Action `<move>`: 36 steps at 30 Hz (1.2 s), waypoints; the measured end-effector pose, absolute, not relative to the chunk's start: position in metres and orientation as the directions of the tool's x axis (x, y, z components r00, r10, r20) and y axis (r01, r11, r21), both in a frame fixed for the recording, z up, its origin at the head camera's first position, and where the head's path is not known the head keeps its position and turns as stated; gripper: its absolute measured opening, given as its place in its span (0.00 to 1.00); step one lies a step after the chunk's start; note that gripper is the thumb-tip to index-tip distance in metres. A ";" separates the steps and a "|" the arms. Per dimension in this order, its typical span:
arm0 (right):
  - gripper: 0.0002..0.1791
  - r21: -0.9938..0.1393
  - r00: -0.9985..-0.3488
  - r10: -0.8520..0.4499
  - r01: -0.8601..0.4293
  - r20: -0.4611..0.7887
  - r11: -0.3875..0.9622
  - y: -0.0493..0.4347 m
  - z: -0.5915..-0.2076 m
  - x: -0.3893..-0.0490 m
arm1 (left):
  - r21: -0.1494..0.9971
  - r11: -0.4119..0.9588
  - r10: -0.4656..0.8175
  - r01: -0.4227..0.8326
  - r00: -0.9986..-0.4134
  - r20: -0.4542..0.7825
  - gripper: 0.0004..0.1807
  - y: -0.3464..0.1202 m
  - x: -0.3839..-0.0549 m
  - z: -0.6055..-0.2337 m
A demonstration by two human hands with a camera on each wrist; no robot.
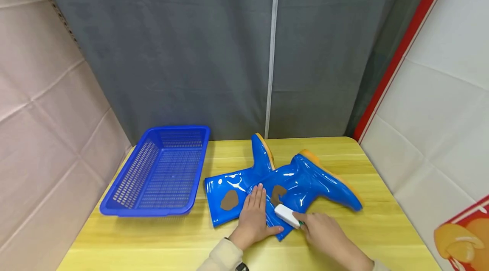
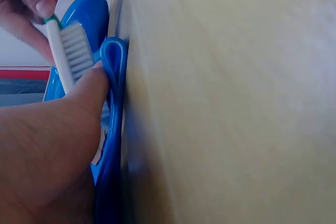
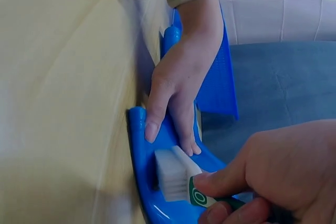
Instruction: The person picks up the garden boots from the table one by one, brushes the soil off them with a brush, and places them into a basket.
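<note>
Two glossy blue rain boots with orange soles lie on their sides, the shaft of the right boot [image 1: 294,175] overlapping the left boot [image 1: 220,184]. Each shaft bears a brown patch; one brown patch [image 1: 229,200] shows whole, the other brown patch [image 1: 277,194] has a ragged edge. My left hand [image 1: 253,220] presses on the right boot's shaft, fingers straight and thumb spread near the opening. My right hand [image 1: 324,233] grips the green handle of a white scrub brush [image 1: 286,215]. In the right wrist view, the brush's bristles [image 3: 169,174] meet the shaft beside my left hand.
A blue perforated plastic basket [image 1: 147,212] stands on the left of the yellow wood-grain table [image 1: 302,260]. Behind the table hangs a grey curtain [image 1: 191,50]. Pale cloth walls [image 1: 49,156] flank both sides.
</note>
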State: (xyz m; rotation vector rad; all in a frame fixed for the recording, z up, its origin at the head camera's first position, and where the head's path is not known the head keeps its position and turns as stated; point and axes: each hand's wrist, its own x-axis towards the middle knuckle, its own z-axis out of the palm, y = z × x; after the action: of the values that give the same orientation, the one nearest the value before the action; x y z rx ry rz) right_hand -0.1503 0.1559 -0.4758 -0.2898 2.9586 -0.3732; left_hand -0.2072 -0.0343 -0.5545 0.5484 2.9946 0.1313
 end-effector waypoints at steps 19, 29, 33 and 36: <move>0.19 -0.209 -0.985 -0.174 -0.171 0.005 0.963 0.156 -0.460 -0.161 | 0.057 0.935 0.352 0.350 -0.935 -0.038 0.68 -0.038 -0.209 -0.559; 0.18 -0.203 -0.964 -0.259 -0.243 -0.056 0.949 0.147 -0.466 -0.173 | 0.072 0.935 0.352 0.349 -0.935 -0.044 0.68 -0.040 -0.207 -0.555; 0.18 -0.207 -0.965 -0.247 -0.225 -0.087 0.952 0.146 -0.468 -0.168 | 0.071 0.929 0.366 0.362 -0.929 -0.054 0.67 -0.037 -0.207 -0.556; 0.17 -0.205 -0.965 -0.237 -0.210 -0.114 0.956 0.147 -0.468 -0.163 | 0.065 0.930 0.366 0.363 -0.929 -0.046 0.67 -0.036 -0.207 -0.558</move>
State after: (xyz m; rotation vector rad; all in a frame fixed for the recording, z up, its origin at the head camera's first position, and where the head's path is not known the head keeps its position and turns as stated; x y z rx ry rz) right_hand -0.1630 0.1473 -0.4676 -0.3412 2.9709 -0.2886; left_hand -0.2067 -0.0362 -0.5579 0.5727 3.0289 0.0860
